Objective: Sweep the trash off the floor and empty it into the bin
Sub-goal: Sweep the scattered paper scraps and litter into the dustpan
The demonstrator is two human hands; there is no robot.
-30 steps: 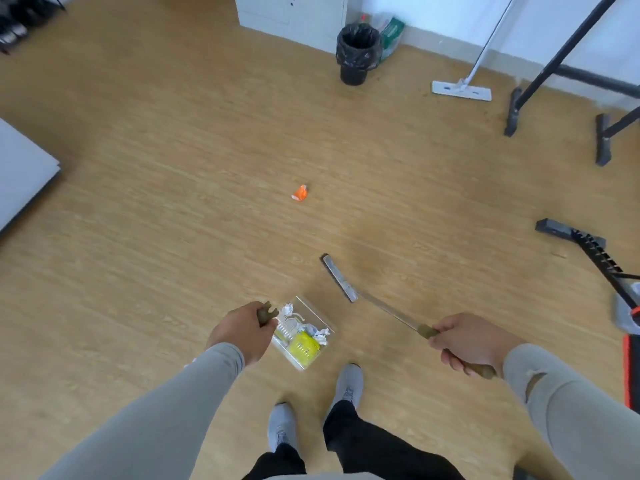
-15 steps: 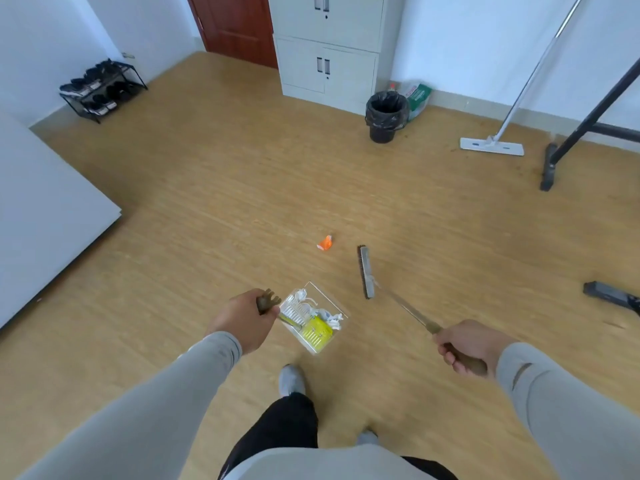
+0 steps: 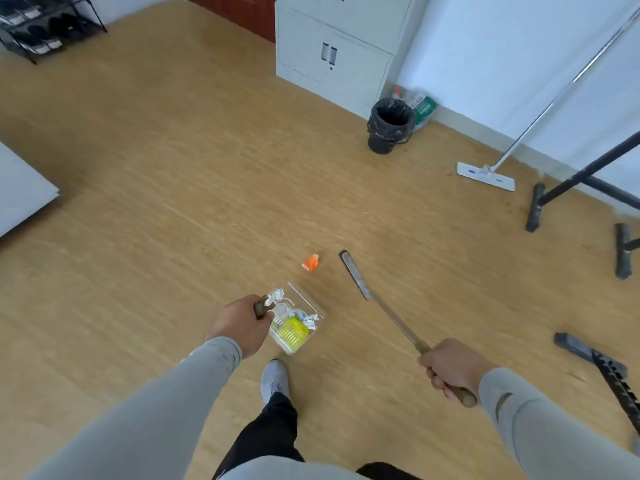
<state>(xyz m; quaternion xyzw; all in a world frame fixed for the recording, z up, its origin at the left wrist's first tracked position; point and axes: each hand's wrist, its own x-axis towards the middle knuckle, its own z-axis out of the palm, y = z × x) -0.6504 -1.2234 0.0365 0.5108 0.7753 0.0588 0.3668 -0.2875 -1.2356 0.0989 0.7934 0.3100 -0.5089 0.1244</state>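
Observation:
My left hand point(image 3: 238, 325) grips the brown handle of a clear dustpan point(image 3: 313, 308), which holds crumpled white paper and a yellow item. My right hand point(image 3: 450, 367) grips the handle of a broom point(image 3: 388, 311); its narrow grey head point(image 3: 355, 275) rests on the floor just right of an orange scrap of trash point(image 3: 311, 262). The scrap lies just beyond the dustpan's open edge. A black bin point(image 3: 390, 126) lined with a black bag stands far ahead by the white cabinet.
A white cabinet point(image 3: 332, 53) and a green-white bag point(image 3: 421, 107) flank the bin. A flat mop point(image 3: 485, 173) leans on the wall at right. Black stand legs point(image 3: 535, 209) and a tripod leg point(image 3: 588, 351) sit at right. A shoe rack point(image 3: 45, 26) is far left.
I have stepped forward toward the orange scrap. The broom head has swung up beside it on its right, and the dustpan has come closer behind it.

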